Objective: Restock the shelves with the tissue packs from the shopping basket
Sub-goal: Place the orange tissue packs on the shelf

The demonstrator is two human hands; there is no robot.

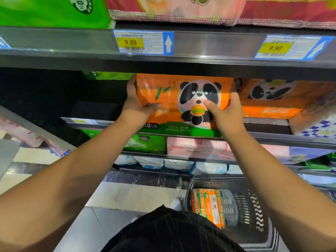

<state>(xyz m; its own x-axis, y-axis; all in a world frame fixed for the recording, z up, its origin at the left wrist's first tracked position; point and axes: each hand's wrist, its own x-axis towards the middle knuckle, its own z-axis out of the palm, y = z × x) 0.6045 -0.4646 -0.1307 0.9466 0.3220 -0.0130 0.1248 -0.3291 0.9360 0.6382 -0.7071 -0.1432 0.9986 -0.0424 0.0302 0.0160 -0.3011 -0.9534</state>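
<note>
Holding tissue pack [174, 99] at shelf [265, 122] front | left grip [136, 106] clasps its side | right grip [227, 113] clasps opposite side

A dark store shelf [269, 122] holds an orange panda tissue pack [272, 99]; a black shopping basket [254, 206] sits on the tiled floor [127, 193].

Orange panda tissue pack [187, 93], upright, hand-held

black garment [172, 231] with faint pinstripes, white shoe toe [177, 203], bare forearms [76, 175], bare left hand [138, 108], bare right hand [228, 114]
</note>
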